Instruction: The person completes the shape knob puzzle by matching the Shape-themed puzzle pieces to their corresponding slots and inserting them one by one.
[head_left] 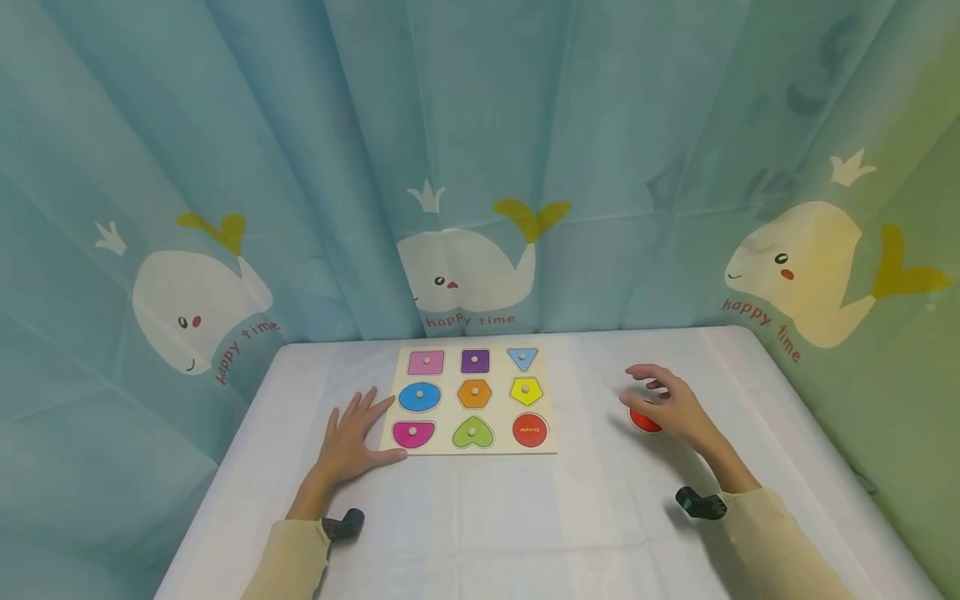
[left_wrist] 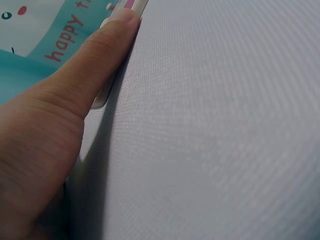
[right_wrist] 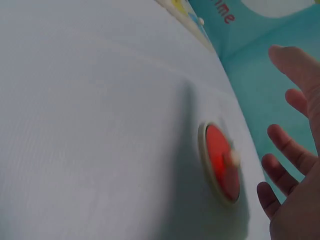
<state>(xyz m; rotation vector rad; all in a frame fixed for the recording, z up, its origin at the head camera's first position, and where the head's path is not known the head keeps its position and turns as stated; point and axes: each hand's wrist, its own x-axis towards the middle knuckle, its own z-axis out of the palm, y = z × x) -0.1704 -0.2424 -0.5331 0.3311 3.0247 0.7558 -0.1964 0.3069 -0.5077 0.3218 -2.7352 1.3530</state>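
My left hand [head_left: 348,442] lies with spread fingers at the left edge of a cream wooden shape puzzle board [head_left: 444,427]. Its thumb [left_wrist: 102,47] rests along the board's front corner. Over to the right, a red round puzzle piece [right_wrist: 216,147] lies on the table, its small round knob facing up. My right hand [head_left: 675,408] hovers just above that piece with fingers loosely bent and apart, holding nothing. In the head view it hides part of the piece. On the board, a red circle [head_left: 530,442] marked with a printed word shows no knob.
Several knobbed shapes sit in the board, among them a green heart [head_left: 465,437], an orange hexagon [head_left: 474,402] and a yellow pentagon [head_left: 527,400]. A white cloth covers the table [head_left: 480,525]. A blue-green whale-print curtain [head_left: 465,125] hangs behind it.
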